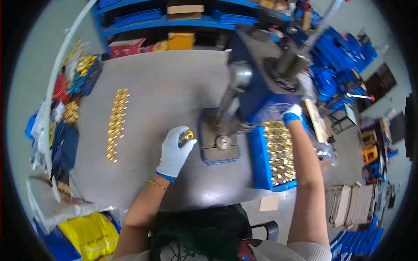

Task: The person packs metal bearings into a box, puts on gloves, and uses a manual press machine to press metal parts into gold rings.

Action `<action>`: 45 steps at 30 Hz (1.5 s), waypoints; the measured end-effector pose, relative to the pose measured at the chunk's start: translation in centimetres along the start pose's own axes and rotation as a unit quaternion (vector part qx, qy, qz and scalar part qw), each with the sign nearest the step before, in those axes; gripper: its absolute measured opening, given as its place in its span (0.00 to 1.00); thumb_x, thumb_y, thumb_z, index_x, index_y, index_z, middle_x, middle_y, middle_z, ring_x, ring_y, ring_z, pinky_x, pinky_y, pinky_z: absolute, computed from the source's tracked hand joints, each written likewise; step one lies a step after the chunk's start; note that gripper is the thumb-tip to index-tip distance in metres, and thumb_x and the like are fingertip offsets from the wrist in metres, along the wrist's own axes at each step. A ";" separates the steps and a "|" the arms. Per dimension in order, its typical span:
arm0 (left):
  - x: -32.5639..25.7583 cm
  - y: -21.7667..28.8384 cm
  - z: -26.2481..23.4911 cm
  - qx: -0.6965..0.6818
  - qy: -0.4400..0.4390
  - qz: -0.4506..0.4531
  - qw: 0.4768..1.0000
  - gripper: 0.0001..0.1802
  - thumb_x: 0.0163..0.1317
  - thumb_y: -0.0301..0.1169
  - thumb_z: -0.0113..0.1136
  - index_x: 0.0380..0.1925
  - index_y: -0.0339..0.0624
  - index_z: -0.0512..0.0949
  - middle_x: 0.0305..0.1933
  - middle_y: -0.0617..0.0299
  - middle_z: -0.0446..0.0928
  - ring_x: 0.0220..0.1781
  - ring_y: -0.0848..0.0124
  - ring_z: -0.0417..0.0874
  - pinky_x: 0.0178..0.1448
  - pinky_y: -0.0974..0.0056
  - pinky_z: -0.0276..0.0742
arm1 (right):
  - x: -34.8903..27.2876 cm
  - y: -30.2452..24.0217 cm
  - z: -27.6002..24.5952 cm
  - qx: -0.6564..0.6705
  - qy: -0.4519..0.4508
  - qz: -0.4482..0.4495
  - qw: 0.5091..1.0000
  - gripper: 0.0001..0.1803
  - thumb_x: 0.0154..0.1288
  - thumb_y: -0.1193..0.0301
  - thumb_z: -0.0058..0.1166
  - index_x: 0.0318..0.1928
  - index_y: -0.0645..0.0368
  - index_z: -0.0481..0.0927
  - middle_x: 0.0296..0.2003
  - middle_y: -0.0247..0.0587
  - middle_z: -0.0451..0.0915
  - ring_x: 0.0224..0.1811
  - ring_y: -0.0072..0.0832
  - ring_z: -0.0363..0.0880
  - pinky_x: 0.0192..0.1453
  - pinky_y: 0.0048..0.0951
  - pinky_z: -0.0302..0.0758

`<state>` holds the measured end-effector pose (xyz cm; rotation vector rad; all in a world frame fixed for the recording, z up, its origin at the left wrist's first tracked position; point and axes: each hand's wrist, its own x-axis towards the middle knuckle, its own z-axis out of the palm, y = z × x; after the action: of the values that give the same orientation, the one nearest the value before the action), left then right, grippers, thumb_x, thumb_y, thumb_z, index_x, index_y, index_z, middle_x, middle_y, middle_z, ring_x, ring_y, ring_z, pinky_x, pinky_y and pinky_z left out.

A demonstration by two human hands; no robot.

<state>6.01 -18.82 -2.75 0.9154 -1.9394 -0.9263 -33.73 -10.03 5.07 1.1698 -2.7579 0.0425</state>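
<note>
My left hand (175, 150), in a white glove with a blue cuff, holds a short brass fitting (186, 136) between thumb and fingers, its round open end facing up and right. It is over the table, left of the bench press base (222, 145). A white glove with a blue cuff also covers my right hand (293, 112), which looks closed beside the blue press body (265, 98). What it grips is hidden. Below that hand, a blue bin (260, 167) holds many small brass parts (279, 152).
Rows of brass pieces (116, 124) lie on the left of the grey table (152, 87). Bagged parts and a dark bin (89, 78) line its left edge. A blue shelf (156, 24) stands behind. Press lever arms with red tips (372, 98) reach out at right.
</note>
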 end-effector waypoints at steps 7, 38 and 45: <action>-1.6 -6.7 -12.0 0.338 0.065 -0.021 0.939 0.23 0.52 0.32 0.70 0.50 0.49 0.77 0.46 0.56 0.75 0.51 0.56 0.76 0.54 0.54 0.74 | 4.6 4.6 7.1 -0.170 0.249 -0.184 0.936 0.23 0.69 0.59 0.48 0.60 0.54 0.76 0.61 0.46 0.75 0.62 0.39 0.74 0.63 0.38 0.71; 1.5 1.5 -2.1 0.147 -0.032 0.119 0.982 0.23 0.51 0.35 0.72 0.45 0.39 0.78 0.47 0.53 0.76 0.45 0.59 0.79 0.48 0.60 0.78 | -12.3 -8.8 -0.5 0.361 -0.155 -0.348 0.851 0.19 0.61 0.58 0.60 0.40 0.63 0.80 0.32 0.53 0.82 0.35 0.44 0.82 0.44 0.37 0.76; 1.1 5.3 4.2 0.090 -0.133 0.109 0.981 0.30 0.52 0.45 0.71 0.52 0.41 0.76 0.53 0.50 0.74 0.52 0.53 0.77 0.58 0.53 0.74 | -9.4 -8.8 -7.4 0.228 0.073 -0.369 0.898 0.23 0.58 0.61 0.62 0.50 0.62 0.79 0.46 0.57 0.82 0.47 0.46 0.81 0.55 0.40 0.76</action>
<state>0.56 -16.05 0.28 0.6871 -2.3289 -0.7854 -20.08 -8.82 10.76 2.1449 -2.0495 0.6826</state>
